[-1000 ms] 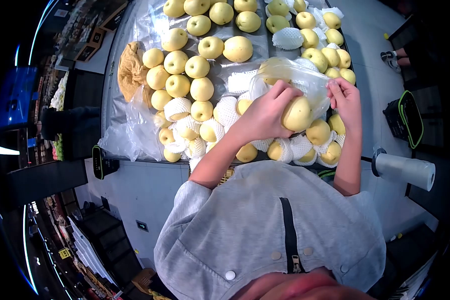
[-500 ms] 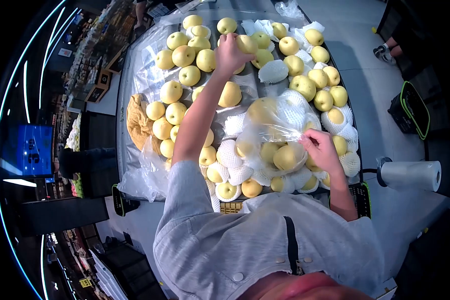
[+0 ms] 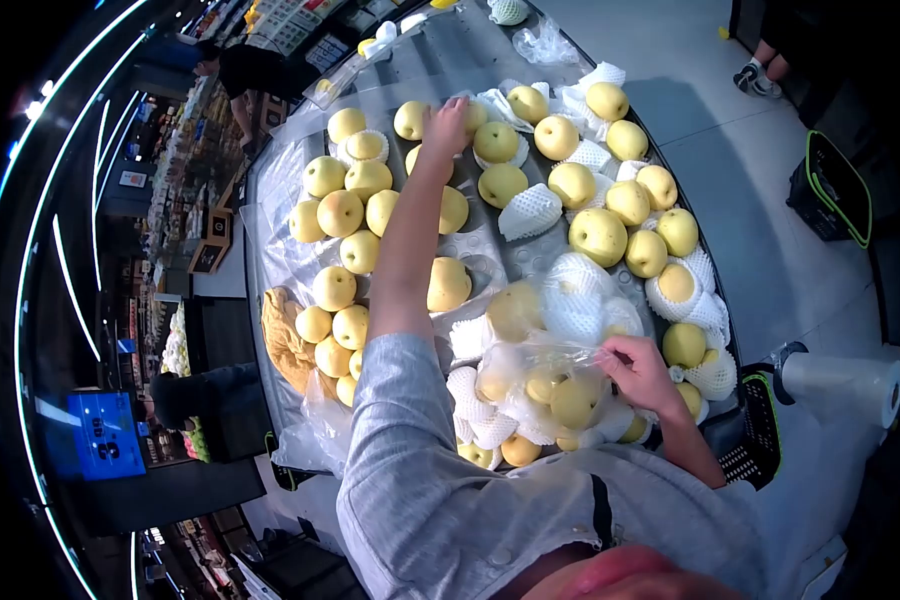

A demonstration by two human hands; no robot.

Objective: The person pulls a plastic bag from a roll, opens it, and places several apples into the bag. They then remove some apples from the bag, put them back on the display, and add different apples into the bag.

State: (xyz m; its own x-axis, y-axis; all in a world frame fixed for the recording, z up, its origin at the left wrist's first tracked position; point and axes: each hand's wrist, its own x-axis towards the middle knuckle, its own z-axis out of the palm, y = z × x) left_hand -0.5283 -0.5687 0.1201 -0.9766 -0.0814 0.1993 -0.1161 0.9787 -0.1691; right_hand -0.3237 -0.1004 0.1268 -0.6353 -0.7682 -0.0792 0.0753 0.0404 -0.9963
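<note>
My left hand (image 3: 450,125) is reached out over the far part of the display, its fingers closed round a round yellow pear (image 3: 476,115) that it partly covers. Close to it lie more loose pears, among them one sitting in a white foam net (image 3: 518,154). My right hand (image 3: 638,372) pinches the edge of a clear plastic bag (image 3: 560,350). Inside the bag several pears (image 3: 574,402) show through the film; the bag rests on pears and foam nets at the near side.
Several pears (image 3: 598,237) and foam nets (image 3: 530,212) cover the dark display table (image 3: 410,62). A tan cloth (image 3: 284,340) and crumpled plastic lie at its left. A bag roll (image 3: 838,385) and shopping baskets (image 3: 832,190) stand to the right. Other people are at the edges.
The view has shifted, so the table sits lower and more of its far end shows. My left hand has moved the pear farther away. My right hand still pinches the bag.
</note>
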